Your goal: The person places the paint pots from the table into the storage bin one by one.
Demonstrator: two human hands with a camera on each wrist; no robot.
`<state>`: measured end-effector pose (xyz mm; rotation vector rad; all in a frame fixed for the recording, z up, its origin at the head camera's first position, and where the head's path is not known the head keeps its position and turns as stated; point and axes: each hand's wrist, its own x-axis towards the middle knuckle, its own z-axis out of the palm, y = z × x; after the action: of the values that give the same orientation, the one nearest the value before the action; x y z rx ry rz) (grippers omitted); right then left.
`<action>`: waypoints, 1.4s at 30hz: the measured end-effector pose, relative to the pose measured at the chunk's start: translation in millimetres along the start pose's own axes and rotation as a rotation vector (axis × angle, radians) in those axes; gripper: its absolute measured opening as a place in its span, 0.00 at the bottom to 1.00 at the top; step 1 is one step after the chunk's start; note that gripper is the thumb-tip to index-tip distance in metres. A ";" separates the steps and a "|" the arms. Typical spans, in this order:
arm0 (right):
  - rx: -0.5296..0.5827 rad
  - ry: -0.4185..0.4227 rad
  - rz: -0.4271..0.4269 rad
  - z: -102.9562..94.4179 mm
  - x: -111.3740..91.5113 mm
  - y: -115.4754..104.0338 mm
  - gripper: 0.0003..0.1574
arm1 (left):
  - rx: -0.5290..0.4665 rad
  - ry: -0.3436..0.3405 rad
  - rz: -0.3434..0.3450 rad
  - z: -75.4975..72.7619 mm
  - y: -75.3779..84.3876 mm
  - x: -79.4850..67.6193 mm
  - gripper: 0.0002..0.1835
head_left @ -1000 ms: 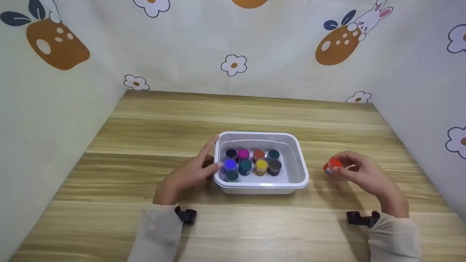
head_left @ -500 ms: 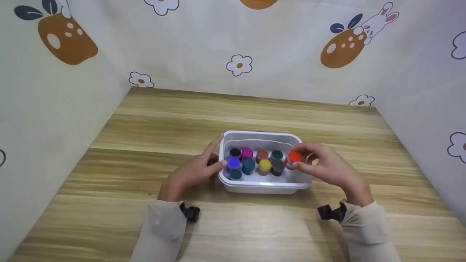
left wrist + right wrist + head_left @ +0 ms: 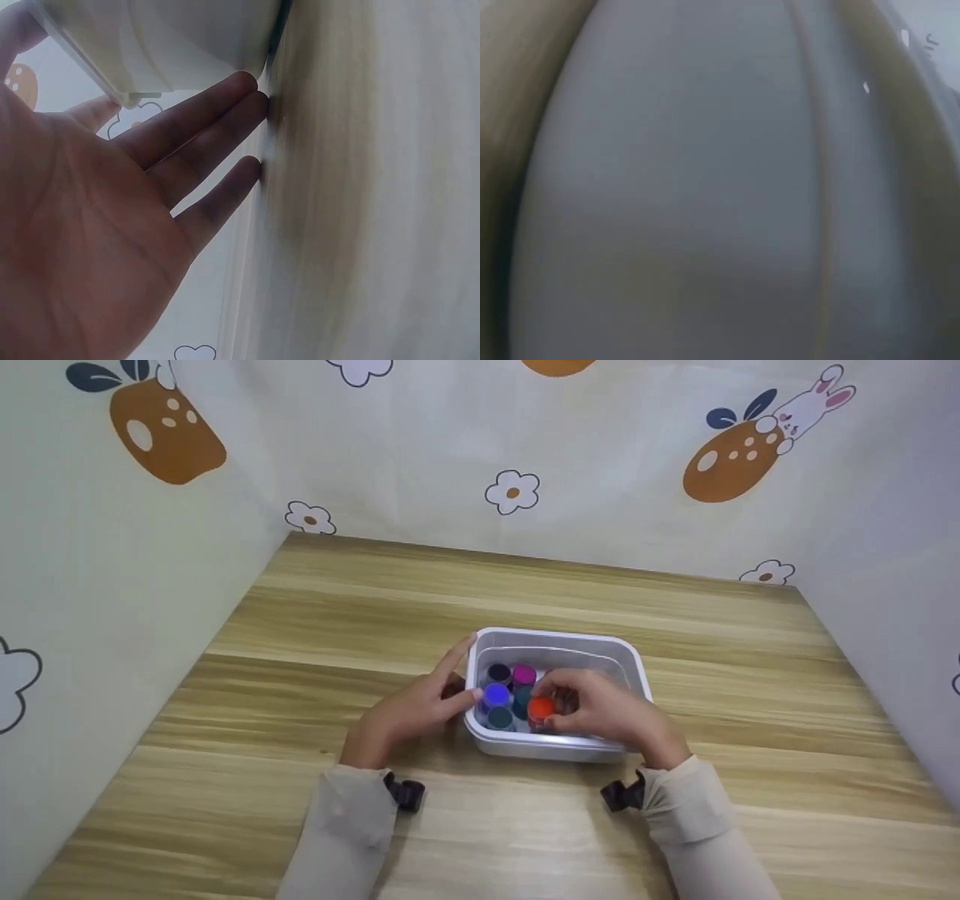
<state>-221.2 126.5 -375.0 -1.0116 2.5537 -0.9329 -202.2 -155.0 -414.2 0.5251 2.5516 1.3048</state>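
Note:
A white plastic tub stands on the table with small paint pots in it. My right hand reaches over its right part and pinches a red-lidded paint pot by its sides. Left of that pot I see a blue pot, a magenta pot and several dark ones. Other pots are hidden behind my right hand. My left hand rests against the tub's left side, thumb and index finger at the rim. In the left wrist view the other fingers extend straight under the tub wall, their tips at the tabletop.
The wooden tabletop spreads around the tub. Pale patterned cloth walls enclose it at the back and both sides. In the right wrist view, the tub's outer wall fills most of the picture, blurred.
My right hand has carried the red-lidded paint pot leftward, from the table right of the tub to inside it, beside the other pots. My left hand stays at the tub's left side.

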 end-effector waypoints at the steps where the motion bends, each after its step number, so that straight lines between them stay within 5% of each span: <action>1: -0.002 -0.002 0.000 1.0 0.7 -0.2 0.16 | 0.003 0.001 -0.005 0.2 0.6 0.1 0.44; 19: -0.113 -0.033 -0.110 10.6 9.3 7.1 0.15 | -0.010 -0.009 0.035 4.0 2.9 1.3 0.43; 30: -0.110 -0.063 -0.067 9.4 7.3 7.5 0.14 | 0.007 -0.010 0.029 4.8 2.6 5.0 0.44; 42: -0.014 -0.001 -0.012 14.9 4.4 9.5 0.17 | 0.002 -0.025 0.017 6.2 -2.4 5.0 0.44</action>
<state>-223.0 121.7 -392.5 -1.0323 2.5599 -0.9184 -205.0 -149.7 -419.9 0.5606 2.5344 1.2926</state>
